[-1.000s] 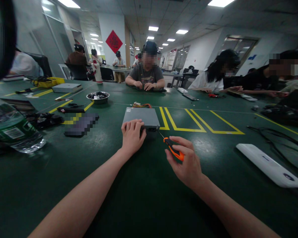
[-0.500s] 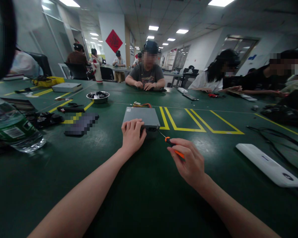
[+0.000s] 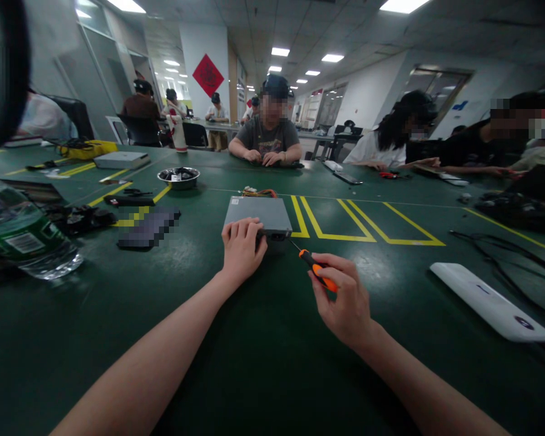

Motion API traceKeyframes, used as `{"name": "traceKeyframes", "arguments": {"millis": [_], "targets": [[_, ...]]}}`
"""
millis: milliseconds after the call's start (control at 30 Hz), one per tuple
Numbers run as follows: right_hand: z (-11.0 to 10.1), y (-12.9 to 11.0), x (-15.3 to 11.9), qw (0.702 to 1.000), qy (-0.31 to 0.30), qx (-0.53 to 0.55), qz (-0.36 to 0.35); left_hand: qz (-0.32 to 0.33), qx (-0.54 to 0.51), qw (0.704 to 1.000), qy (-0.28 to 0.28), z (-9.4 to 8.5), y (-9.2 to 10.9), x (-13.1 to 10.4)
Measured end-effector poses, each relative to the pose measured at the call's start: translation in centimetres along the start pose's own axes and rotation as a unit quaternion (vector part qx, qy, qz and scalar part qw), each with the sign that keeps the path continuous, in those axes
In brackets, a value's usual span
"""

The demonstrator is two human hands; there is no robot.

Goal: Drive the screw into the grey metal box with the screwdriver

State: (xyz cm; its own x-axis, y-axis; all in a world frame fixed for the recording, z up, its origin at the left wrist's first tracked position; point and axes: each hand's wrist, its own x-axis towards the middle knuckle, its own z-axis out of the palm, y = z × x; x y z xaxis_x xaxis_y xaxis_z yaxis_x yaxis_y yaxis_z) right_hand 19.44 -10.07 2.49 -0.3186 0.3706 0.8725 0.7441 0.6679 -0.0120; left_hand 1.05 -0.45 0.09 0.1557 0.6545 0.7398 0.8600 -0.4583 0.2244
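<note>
Head: flat grey metal box (image 3: 267, 211)

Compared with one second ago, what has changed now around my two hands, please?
Your right hand has shifted its grip: the thumb has moved slightly right, and the orange-and-black screwdriver seems turned a little. Nothing was newly taken or released. Your left hand stays on the gray power supply unit, which has not visibly moved.
</note>
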Motion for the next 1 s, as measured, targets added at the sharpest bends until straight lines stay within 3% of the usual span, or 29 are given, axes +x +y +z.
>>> {"name": "traceKeyframes", "arguments": {"millis": [300, 500, 700, 800, 1000], "targets": [[0.1, 0.49, -0.11, 1.0, -0.011, -0.027, 0.004, 0.002, 0.0, 1.0, -0.002, -0.08, 0.03, -0.01], [0.21, 0.25, -0.09, 1.0, 0.018, -0.02, 0.012, 0.003, 0.001, 1.0, 0.003, -0.08, 0.03, 0.01], [-0.24, 0.26, -0.01, 0.998, -0.03, -0.047, -0.002, 0.004, -0.001, 1.0, 0.0, -0.05, -0.02, -0.02], [-0.01, 0.16, -0.11, 0.999, -0.02, -0.023, -0.014, 0.002, 0.001, 1.0, 0.002, 0.04, -0.04, -0.02], [-0.1, -0.03, -0.01, 0.999, -0.014, -0.024, 0.024, 0.006, 0.005, 1.0, 0.003, 0.04, -0.06, -0.03]]}}
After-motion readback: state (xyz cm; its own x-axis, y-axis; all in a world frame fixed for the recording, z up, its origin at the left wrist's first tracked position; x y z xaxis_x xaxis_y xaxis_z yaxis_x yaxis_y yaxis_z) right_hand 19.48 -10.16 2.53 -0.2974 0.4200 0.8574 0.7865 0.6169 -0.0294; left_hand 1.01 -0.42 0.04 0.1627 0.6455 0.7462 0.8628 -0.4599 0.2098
